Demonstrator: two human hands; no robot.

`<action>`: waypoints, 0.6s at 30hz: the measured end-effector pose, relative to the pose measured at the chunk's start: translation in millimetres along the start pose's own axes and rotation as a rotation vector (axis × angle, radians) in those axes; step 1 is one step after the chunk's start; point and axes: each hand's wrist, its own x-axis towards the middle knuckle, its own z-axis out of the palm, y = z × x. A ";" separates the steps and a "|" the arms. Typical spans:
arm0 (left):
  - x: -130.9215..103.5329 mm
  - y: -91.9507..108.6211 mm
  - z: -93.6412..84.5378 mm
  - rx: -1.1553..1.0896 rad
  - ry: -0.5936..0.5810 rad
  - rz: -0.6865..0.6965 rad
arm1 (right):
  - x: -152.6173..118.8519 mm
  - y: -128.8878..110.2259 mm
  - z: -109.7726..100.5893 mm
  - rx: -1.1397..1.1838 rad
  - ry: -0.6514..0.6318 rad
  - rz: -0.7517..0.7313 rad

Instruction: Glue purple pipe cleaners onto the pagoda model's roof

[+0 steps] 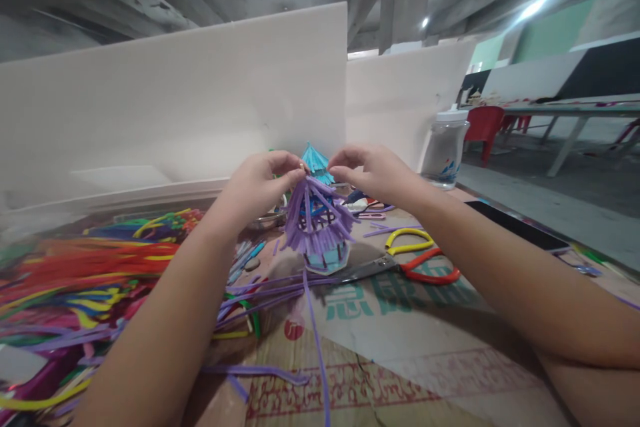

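A small pagoda-like model [320, 240] with a fringe roof of purple strips stands upright in front of me. My left hand [267, 183] is at the top of the purple roof, its thumb and forefinger pinched at the peak on something too small to make out. On the other side, my right hand [367, 170] is raised just right of the peak, thumb and forefinger curved with a gap between them. A turquoise-roofed model [316, 160] shows behind, between my hands. Purple strips [315, 333] lie before the model's base.
Scissors [425, 267] with red and yellow handles lie right of the model. Colourful strips [100, 267] are heaped on the left. A clear bottle [444, 150] and a dark phone [520, 227] are on the right. White panels [200, 100] stand behind.
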 end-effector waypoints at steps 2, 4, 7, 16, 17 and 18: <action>0.3 -1.0 1.4 0.001 0.002 0.020 | -0.1 0.4 1.0 0.001 -0.022 -0.007; 0.3 -0.4 3.9 0.002 0.005 0.039 | -0.4 -0.1 2.4 -0.003 -0.038 -0.014; 0.5 1.7 8.0 0.010 0.014 0.058 | -1.0 -1.3 4.2 -0.001 -0.053 -0.010; 6.2 -12.5 10.5 -0.077 -0.071 -0.009 | -1.5 4.1 13.1 0.077 -0.111 -0.048; 6.7 -13.9 10.1 -0.093 -0.087 -0.006 | -1.2 5.2 14.3 0.084 -0.117 -0.054; 6.9 -14.6 9.7 -0.102 -0.098 0.002 | -1.0 6.1 15.3 0.092 -0.123 -0.055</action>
